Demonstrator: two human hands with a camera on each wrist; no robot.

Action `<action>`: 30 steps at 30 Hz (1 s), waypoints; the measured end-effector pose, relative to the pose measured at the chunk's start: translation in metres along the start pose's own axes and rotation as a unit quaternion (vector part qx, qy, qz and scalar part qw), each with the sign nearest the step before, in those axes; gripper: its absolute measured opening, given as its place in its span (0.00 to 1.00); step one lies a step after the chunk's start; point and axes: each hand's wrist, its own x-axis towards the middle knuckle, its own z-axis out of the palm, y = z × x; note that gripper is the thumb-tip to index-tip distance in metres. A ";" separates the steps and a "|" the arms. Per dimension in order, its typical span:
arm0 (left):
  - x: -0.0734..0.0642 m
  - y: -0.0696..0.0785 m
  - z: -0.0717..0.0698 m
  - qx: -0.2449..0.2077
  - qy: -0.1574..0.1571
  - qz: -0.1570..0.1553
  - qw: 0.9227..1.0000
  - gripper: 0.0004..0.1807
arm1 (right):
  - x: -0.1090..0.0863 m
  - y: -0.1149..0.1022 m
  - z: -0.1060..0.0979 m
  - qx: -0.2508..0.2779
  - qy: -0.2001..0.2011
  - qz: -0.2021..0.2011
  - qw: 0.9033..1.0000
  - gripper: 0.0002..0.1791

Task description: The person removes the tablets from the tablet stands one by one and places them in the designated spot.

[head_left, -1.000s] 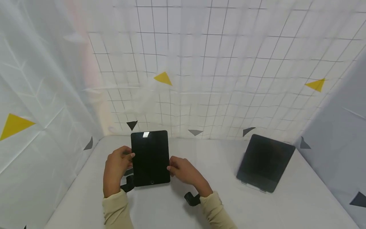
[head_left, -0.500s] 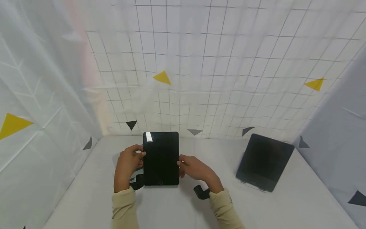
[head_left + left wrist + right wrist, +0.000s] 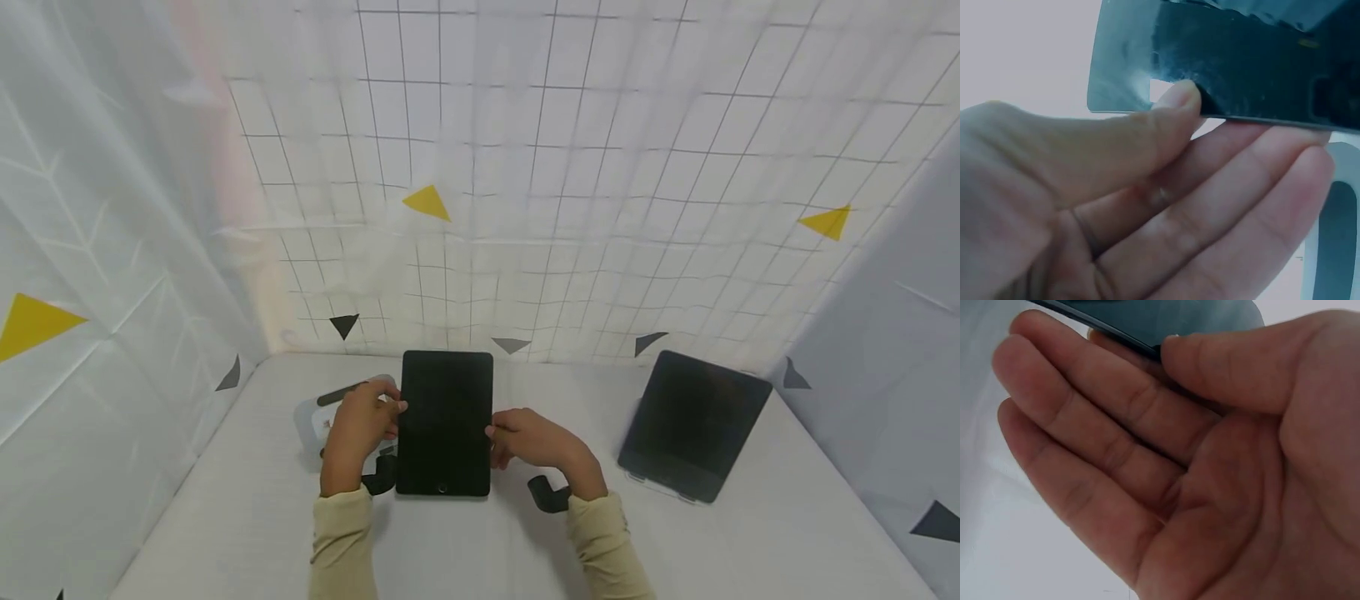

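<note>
In the head view a black tablet (image 3: pixel 444 423) stands in portrait, its round home button near the lower edge. My left hand (image 3: pixel 360 427) pinches its left edge, thumb (image 3: pixel 1179 103) on the glass and fingers behind, as the left wrist view shows. On the opposite edge my right hand (image 3: pixel 536 439) holds it, the thumb (image 3: pixel 1210 365) at the front and the other fingers stretched out beneath. Partly hidden behind my left hand lies a pale grey-white object (image 3: pixel 306 415) with a dark rounded strip (image 3: pixel 1338 237).
To the right, a second dark tablet-like panel (image 3: pixel 696 427) leans on the white table (image 3: pixel 247 517), a clear piece at its lower edge. Behind rises a white grid-patterned sheet (image 3: pixel 510 275) with yellow and dark triangles. Black camera mounts (image 3: pixel 551 494) stick out at both wrists.
Both hands have carried the tablet to the right, and its slight tilt has straightened. More of the pale object at the left now shows. The panel at the right has stayed put.
</note>
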 end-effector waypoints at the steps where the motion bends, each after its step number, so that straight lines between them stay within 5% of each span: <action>1: 0.000 0.001 0.001 0.002 -0.006 -0.003 1.000 0.09 | 0.000 0.000 -0.001 -0.002 -0.001 0.003 1.000 0.15; 11: 0.008 0.002 0.014 0.034 -0.076 -0.042 0.996 0.10 | -0.006 0.004 -0.002 -0.018 -0.017 0.064 0.998 0.13; 25: 0.011 -0.005 0.035 0.135 -0.140 -0.014 0.981 0.05 | -0.013 0.009 0.002 -0.021 -0.042 0.154 0.987 0.09; 30: 0.012 -0.007 0.042 0.164 -0.139 -0.001 0.977 0.07 | -0.011 0.011 0.003 -0.033 -0.064 0.150 0.986 0.12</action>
